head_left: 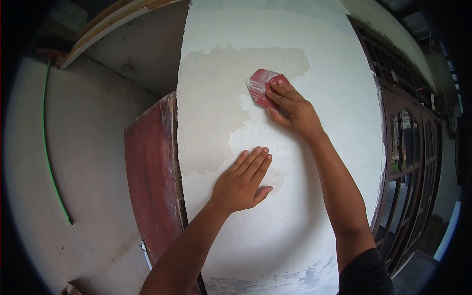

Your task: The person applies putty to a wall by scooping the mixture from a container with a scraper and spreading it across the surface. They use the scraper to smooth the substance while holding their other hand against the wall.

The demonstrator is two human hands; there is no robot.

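Observation:
Against the white wall (305, 162), my right hand (294, 105) grips a flat red putty scraper (262, 84), its fingers over the face and thumb at the lower edge. White smears streak the scraper. Around and left of it spreads a greyish-beige patch (206, 108) with ragged edges. Lower down, my left hand (243, 179) lies flat on the wall, fingers stretched upward and thumb out to the side, holding nothing. It rests near the patch's lower right edge, with a small faint beige spot (278, 181) beside it.
A dark red wooden panel (152, 172) stands at the wall's left edge. Further left a green hose-like strip (46, 142) hangs on a grey wall. Brown doors with glass panes (405, 142) stand at the right. Grey smears (295, 278) mark the wall's bottom.

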